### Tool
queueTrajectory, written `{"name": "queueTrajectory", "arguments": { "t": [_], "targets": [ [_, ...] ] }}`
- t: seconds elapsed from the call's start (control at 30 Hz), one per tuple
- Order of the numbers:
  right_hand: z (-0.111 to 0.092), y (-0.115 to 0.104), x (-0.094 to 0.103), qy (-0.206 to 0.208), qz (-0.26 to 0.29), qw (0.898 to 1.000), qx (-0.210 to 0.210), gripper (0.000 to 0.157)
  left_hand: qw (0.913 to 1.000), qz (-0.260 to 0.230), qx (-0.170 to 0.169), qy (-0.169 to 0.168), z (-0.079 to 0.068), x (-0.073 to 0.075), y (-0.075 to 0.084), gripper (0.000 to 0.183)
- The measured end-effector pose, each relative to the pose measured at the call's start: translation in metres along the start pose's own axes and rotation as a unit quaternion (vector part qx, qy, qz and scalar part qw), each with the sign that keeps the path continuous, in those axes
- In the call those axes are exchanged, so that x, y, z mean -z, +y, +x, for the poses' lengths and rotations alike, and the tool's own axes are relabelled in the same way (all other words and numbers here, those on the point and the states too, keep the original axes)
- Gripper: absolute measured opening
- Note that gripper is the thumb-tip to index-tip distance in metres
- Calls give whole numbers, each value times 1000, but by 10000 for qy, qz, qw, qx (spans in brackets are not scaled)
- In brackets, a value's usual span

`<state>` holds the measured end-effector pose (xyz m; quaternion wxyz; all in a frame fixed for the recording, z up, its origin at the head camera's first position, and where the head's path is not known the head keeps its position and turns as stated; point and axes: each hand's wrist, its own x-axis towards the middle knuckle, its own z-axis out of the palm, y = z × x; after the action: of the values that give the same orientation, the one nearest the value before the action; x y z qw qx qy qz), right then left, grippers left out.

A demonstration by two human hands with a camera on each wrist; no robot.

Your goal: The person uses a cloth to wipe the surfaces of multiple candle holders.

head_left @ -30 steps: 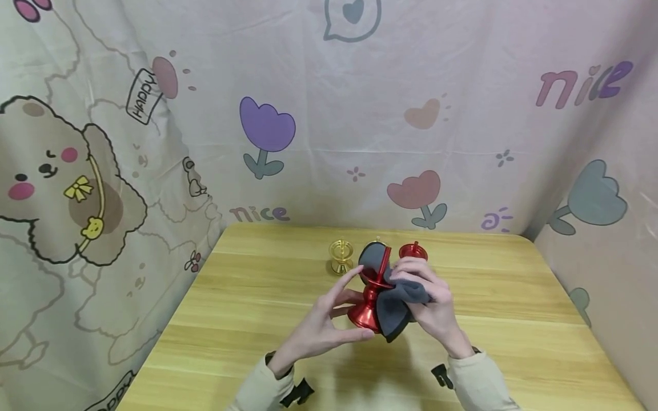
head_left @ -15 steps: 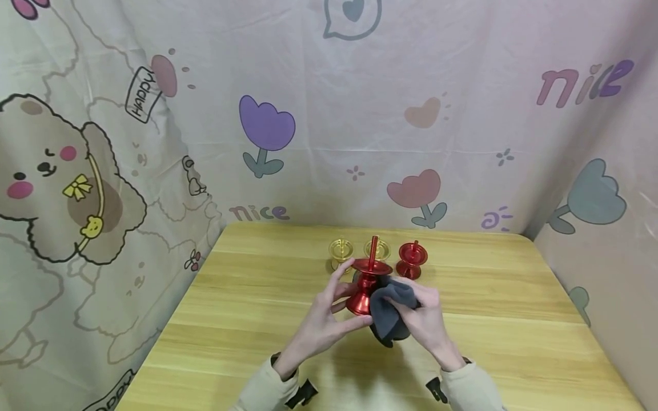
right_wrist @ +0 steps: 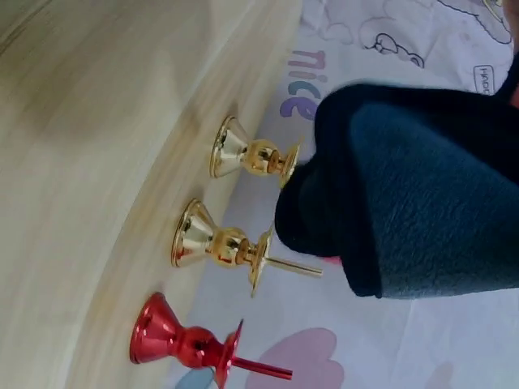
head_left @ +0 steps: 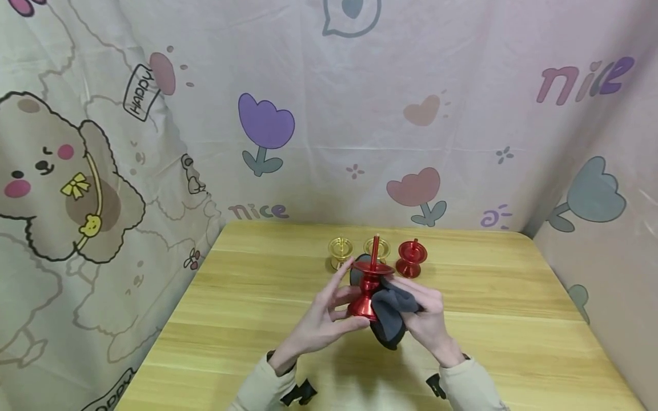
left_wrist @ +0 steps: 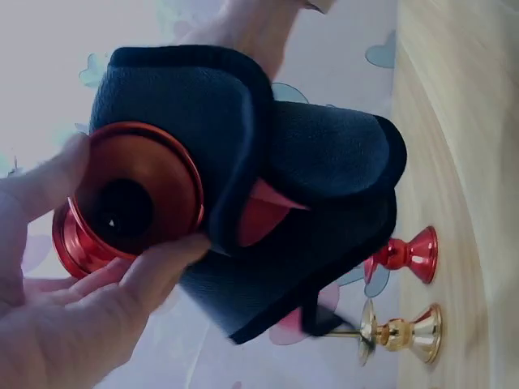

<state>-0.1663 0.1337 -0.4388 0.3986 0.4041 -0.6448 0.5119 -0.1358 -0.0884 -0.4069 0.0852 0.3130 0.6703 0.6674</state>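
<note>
A shiny red candle holder (head_left: pixel 368 288) with a flat dish and a thin upright spike is held above the table, nearly upright. My left hand (head_left: pixel 326 317) grips it from the left, thumb at its foot and a fingertip at the dish rim. The hollow underside of its base (left_wrist: pixel 134 190) faces the left wrist view. On the other side my right hand (head_left: pixel 426 317) holds a dark grey cloth (head_left: pixel 392 314) with black edging against the stem and base. Folds of the cloth (right_wrist: pixel 430 194) fill much of the right wrist view and hide the right fingers there.
Two gold candle holders, one on the left (head_left: pixel 340 251) and one in the middle (head_left: pixel 382 246), stand with a second red candle holder (head_left: pixel 410 258) in a row near the back of the wooden table (head_left: pixel 247 297). A printed curtain (head_left: pixel 329 114) hangs behind.
The red candle holder has come from a tilt to nearly upright. My right hand has moved down with the cloth, from beside the dish to the stem and base, uncovering the standing red holder.
</note>
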Motion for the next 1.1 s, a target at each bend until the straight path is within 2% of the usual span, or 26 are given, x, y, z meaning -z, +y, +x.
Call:
{"name": "queueTrajectory", "arguments": {
  "t": [0.03,0.13,0.2,0.3,0.37,0.43,0.53,0.63,0.7,0.77,0.9,0.97,1.03,1.1],
  "targets": [
    [-1,0,0,32,150,9998,-137,22,9999,-92,70,-103,0,0,0,99],
    [-2,1,0,32,330,9984,-466,37,9988,-104,466,-106,0,-1,1,101],
    [-2,0,-1,5,267,9982,-538,45,9974,-29,716,87,1,-3,2,103],
    [-1,-2,-3,-85,14,9990,-436,39,9943,132,916,537,2,-6,1,105],
    [-1,-3,-4,-149,-182,9992,-325,36,9922,289,918,796,2,-8,0,105],
    [-1,-4,-4,-208,-182,9989,-391,37,9914,317,853,935,2,-8,-1,105],
    [-2,-3,-3,-205,256,9953,-909,42,9936,135,647,911,2,-7,-3,104],
    [-3,-2,-1,-104,748,9844,-1592,44,9965,-38,438,718,1,-5,-5,100],
    [-3,-2,0,-20,886,9795,-1807,43,9973,-49,394,624,1,-5,-5,97],
    [-3,-2,-1,14,765,9824,-1707,43,9972,71,424,607,0,-5,-4,98],
    [-1,-2,-3,-7,335,9952,-919,40,9939,450,558,842,1,-7,-2,103],
    [-1,-2,-5,-6,180,9983,-553,37,9921,595,526,970,1,-7,-2,104],
    [0,-3,-6,2,170,9987,-489,36,9918,602,411,1046,1,-7,-2,103],
    [0,-4,-6,37,231,9970,-732,37,9926,537,281,1054,0,-7,-2,103]
  ]
}}
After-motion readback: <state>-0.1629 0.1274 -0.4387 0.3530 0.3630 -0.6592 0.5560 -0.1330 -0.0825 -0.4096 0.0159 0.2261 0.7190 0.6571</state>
